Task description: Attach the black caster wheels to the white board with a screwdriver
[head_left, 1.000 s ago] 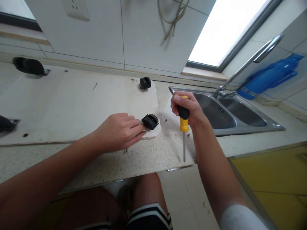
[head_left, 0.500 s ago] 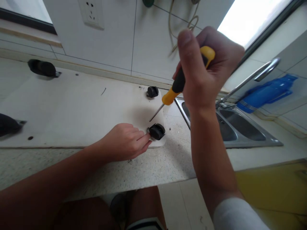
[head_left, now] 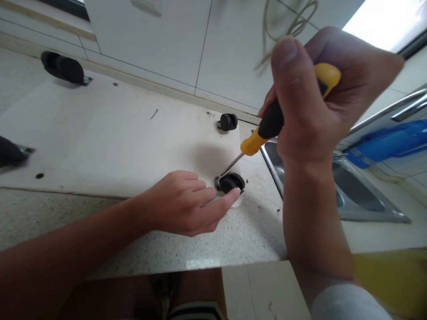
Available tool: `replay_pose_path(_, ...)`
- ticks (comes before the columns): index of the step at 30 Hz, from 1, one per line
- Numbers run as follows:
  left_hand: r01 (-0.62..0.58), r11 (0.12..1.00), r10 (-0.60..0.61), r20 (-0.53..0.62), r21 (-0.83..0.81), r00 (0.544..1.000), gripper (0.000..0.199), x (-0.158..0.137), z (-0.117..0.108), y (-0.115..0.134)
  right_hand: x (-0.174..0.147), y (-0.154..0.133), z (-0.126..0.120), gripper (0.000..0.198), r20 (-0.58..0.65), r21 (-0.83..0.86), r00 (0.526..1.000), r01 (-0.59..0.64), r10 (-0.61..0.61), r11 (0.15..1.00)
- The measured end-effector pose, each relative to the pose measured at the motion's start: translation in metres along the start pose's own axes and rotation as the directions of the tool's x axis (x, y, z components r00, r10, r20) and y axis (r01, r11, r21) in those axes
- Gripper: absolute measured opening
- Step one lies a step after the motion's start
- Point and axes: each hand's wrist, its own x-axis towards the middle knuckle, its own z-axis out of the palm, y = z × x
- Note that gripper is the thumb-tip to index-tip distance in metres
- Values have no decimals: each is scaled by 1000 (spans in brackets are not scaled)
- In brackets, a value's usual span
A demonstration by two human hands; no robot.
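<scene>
My right hand (head_left: 310, 98) is closed around the yellow and black handle of a screwdriver (head_left: 271, 120). The screwdriver slants down to the left, its tip at the metal plate of a black caster (head_left: 232, 182). This caster sits at the near right corner of a white board (head_left: 133, 138). My left hand (head_left: 187, 204) is closed at the caster's near side, index finger stretched along the wheel and the other fingers curled. Whether the tip sits in a screw head is too small to tell.
More black casters stand on the board: one at the far right corner (head_left: 228, 122), one at the far left (head_left: 63, 67), one at the left edge (head_left: 11, 152). Small dark screws (head_left: 278, 210) lie on the speckled countertop (head_left: 213, 249). A steel sink (head_left: 360, 186) is at right.
The screwdriver tip has come down from above the board to the caster's plate. My left index finger has shifted from the plate's side onto the wheel. The view has shifted somewhat.
</scene>
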Motion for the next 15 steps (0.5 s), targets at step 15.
replay_pose_path(15, 6, 1000, -6, 13, 13, 1000, 40, 0, 3, 1, -2, 9, 2, 48, 20, 40, 1000, 20, -20, 999)
